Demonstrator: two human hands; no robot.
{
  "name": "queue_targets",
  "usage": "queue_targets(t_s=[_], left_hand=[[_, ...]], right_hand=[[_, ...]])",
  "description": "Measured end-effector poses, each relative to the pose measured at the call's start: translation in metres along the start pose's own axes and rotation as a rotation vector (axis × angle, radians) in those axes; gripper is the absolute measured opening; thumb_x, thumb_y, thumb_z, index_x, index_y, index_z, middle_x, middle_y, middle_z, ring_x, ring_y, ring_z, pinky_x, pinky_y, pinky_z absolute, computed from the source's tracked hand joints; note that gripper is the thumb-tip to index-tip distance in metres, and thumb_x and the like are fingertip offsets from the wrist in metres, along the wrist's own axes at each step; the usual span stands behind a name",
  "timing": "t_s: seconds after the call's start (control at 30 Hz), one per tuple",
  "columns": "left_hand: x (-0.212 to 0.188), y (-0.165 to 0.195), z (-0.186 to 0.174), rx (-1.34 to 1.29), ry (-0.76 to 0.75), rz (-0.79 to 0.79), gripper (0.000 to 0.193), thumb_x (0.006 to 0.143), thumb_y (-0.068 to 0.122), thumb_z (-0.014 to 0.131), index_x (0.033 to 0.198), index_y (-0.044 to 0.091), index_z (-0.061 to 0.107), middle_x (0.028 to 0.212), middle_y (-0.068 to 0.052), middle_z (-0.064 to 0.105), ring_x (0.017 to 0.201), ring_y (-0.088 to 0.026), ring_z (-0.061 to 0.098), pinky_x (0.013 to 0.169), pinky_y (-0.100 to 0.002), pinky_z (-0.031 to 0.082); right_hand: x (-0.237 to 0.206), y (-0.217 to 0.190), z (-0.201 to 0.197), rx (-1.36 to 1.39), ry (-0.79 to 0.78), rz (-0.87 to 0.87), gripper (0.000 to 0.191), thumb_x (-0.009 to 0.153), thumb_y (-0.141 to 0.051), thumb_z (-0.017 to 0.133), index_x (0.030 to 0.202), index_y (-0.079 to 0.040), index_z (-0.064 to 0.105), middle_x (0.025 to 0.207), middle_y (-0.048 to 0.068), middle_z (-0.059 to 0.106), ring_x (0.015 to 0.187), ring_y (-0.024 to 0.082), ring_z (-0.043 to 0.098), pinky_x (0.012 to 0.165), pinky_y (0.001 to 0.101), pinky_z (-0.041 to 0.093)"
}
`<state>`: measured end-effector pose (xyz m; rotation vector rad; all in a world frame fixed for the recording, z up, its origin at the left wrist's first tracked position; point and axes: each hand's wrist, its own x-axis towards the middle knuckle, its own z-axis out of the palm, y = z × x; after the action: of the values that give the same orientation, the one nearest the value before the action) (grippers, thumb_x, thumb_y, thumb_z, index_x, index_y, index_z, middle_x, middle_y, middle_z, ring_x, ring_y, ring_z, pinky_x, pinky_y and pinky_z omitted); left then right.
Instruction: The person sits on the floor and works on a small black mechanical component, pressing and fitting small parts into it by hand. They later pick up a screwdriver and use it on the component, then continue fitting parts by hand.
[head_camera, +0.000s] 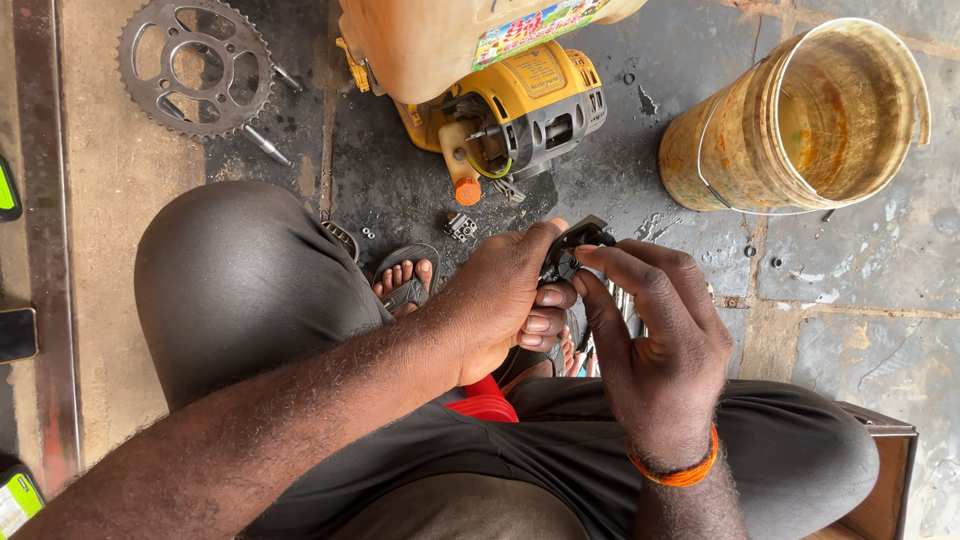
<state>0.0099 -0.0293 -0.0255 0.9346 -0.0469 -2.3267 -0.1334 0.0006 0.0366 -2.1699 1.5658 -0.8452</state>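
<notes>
My left hand (505, 300) and my right hand (655, 340) meet above my knees around a small black part (572, 246). The left thumb and fingers grip the part from the left. The right index finger and thumb pinch its right side near the top. Most of the part is hidden behind the fingers. An orange band circles my right wrist (678, 470). Below the hands, some metal pieces (625, 305) show on the floor.
A yellow small engine (520, 110) with a pale tank (420, 45) lies on the oily floor ahead. A stained bucket (800, 120) stands at the right, a toothed sprocket (195, 65) with bolts at the upper left. A small metal part (461, 227) lies by my sandalled foot (405, 275).
</notes>
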Motion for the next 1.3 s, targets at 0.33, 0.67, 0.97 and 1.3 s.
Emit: queue_targets(t_s=[0.33,0.67,0.97,1.3], left_hand=[[-0.0014,0.0012,0.0004,0.024,-0.007,0.004,0.032,0.102,0.04,0.049,0.089,0.011,0.049,0.061,0.004,0.038,0.046,-0.009,0.033,0.04,-0.027,0.027],[-0.0002,0.0015,-0.0003,0.033,0.026,-0.015,0.034,0.102,0.043,0.052,0.089,0.011,0.05,0.061,0.004,0.038,0.044,-0.008,0.031,0.041,-0.027,0.026],[-0.0006,0.0026,0.0007,0.049,0.023,-0.014,0.039,0.101,0.045,0.052,0.086,0.01,0.052,0.059,0.004,0.038,0.044,-0.008,0.031,0.041,-0.027,0.024],[-0.0019,0.0054,0.0031,0.029,0.023,0.0,0.037,0.101,0.044,0.054,0.085,0.011,0.05,0.058,0.004,0.037,0.043,-0.008,0.03,0.041,-0.028,0.024]], right_hand=[[-0.002,0.0007,-0.0009,0.011,0.011,-0.026,0.027,0.093,0.006,0.078,0.116,-0.007,0.073,0.111,0.01,0.068,0.102,0.02,0.07,0.088,0.0303,0.055],[-0.0037,-0.0006,-0.0007,-0.009,0.019,-0.024,0.03,0.09,0.006,0.08,0.116,-0.008,0.072,0.114,0.01,0.069,0.104,0.022,0.071,0.088,0.0322,0.056],[-0.0047,0.0005,0.0003,-0.011,0.013,-0.005,0.033,0.088,0.007,0.078,0.117,-0.007,0.071,0.116,0.011,0.069,0.107,0.023,0.072,0.088,0.0324,0.057],[-0.002,0.0016,0.0004,-0.039,0.015,-0.033,0.031,0.09,0.003,0.081,0.118,-0.006,0.07,0.115,0.012,0.071,0.107,0.024,0.073,0.089,0.0335,0.057]])
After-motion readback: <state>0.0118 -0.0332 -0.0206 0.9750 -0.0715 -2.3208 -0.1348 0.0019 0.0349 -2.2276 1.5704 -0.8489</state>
